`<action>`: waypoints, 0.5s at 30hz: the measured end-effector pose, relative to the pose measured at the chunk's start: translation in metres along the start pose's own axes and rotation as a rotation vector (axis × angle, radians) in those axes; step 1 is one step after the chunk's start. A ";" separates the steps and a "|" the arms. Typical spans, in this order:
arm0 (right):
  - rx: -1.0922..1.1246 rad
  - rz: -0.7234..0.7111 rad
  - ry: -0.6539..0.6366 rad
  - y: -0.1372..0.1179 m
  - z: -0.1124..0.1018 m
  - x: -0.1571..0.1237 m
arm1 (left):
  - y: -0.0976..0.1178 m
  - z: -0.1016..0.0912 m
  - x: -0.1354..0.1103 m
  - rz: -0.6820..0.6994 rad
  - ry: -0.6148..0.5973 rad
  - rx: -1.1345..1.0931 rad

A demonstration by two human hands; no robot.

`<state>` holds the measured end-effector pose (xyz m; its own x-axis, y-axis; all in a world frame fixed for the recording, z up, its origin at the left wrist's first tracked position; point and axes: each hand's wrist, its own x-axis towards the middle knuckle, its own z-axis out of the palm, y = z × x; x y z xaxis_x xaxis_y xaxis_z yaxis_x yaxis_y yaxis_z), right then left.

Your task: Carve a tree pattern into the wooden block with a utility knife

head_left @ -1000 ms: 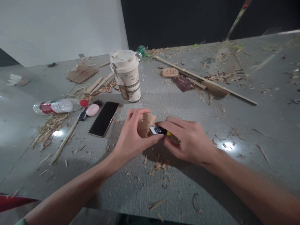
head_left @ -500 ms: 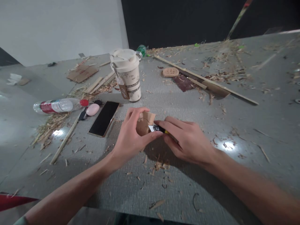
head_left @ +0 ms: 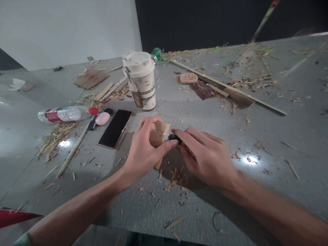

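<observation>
Near the middle of the table, my left hand (head_left: 143, 147) is curled around a small piece of wood (head_left: 156, 137) marked with a dark curved line. Its lower part is partly hidden by my fingers. My right hand (head_left: 205, 150) grips a utility knife (head_left: 175, 138) with a black and yellow handle. The short blade points left and meets the right edge of the wood. My left thumb presses against the knife close to the blade. Wood shavings (head_left: 178, 176) lie scattered on the table below both hands.
A lidded cup (head_left: 140, 82) stands behind my hands. To the left lie a phone (head_left: 115, 129), a pink oval object (head_left: 102, 119) and a plastic bottle (head_left: 68, 114). Back right are a carved wooden disc (head_left: 188, 78), a dark square sheet (head_left: 203, 90) and a long wooden strip (head_left: 266, 106).
The knife and my right hand have shifted and rotated slightly, so less of the blade shows. My left hand keeps its hold on the wood. The view has moved a little.
</observation>
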<state>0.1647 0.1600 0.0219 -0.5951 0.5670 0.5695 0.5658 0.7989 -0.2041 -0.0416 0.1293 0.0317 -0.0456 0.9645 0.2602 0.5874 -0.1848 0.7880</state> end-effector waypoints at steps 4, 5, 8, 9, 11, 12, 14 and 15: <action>0.023 -0.014 -0.010 0.002 0.001 0.000 | -0.001 0.000 0.000 -0.045 -0.028 -0.063; 0.036 -0.003 -0.007 0.003 0.001 0.000 | -0.002 0.001 -0.001 -0.074 -0.078 -0.122; 0.082 0.100 0.033 0.014 -0.002 0.002 | -0.005 0.006 -0.003 -0.136 -0.262 -0.325; 0.089 0.146 0.055 0.019 -0.003 0.003 | -0.005 0.008 -0.004 -0.136 -0.288 -0.355; 0.080 0.208 0.101 0.029 -0.005 0.005 | -0.007 0.011 -0.005 -0.132 -0.259 -0.340; 0.080 0.221 0.113 0.033 -0.005 0.005 | -0.009 0.012 -0.005 -0.134 -0.228 -0.314; 0.107 0.210 0.103 0.037 -0.005 0.006 | -0.011 0.012 -0.003 -0.139 -0.167 -0.262; 0.132 0.183 0.081 0.037 -0.004 0.005 | -0.013 0.012 -0.002 -0.136 -0.143 -0.252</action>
<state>0.1849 0.1919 0.0207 -0.4385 0.6914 0.5742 0.5775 0.7063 -0.4094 -0.0395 0.1322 0.0143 0.0140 0.9970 0.0759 0.3645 -0.0758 0.9281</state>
